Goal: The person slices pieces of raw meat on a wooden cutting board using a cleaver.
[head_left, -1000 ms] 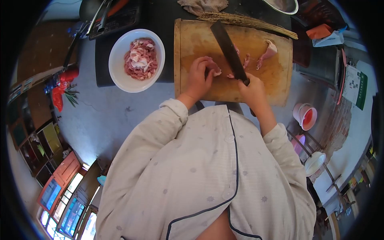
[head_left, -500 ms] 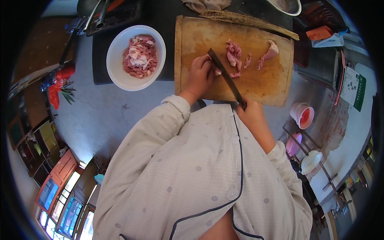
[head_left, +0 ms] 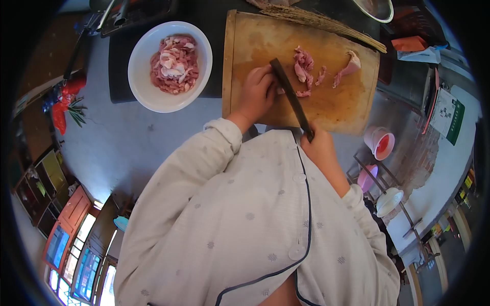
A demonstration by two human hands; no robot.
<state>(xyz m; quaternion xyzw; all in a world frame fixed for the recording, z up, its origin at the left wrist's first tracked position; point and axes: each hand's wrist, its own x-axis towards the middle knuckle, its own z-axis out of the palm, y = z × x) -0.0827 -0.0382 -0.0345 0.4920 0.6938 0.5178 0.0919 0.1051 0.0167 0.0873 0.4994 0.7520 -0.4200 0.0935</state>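
My right hand (head_left: pixel 320 147) is closed round the handle of a dark kitchen knife (head_left: pixel 292 97), whose blade slants up and left over the wooden cutting board (head_left: pixel 326 115). On the blade's left side, my left hand (head_left: pixel 258 93) has its fingers curled down on a piece of raw meat (head_left: pixel 279 91), mostly hidden by the fingers and blade. Right of the knife lie a clump of cut meat (head_left: pixel 304 64), a small strip (head_left: pixel 320 75) and a longer fatty piece (head_left: pixel 349 69). A white bowl (head_left: pixel 137 66) left of the board holds sliced meat (head_left: pixel 173 66).
A bundle of dry straw stalks (head_left: pixel 326 29) lies along the board's far edge. A metal bowl (head_left: pixel 386 11) stands at the back right. Below the board's right side are a pink bucket (head_left: pixel 375 137) and a rack with basins (head_left: pixel 389 201).
The camera view has shifted slightly. The knife and both hands keep nearly the same place on the board, and the meat pieces lie as before.
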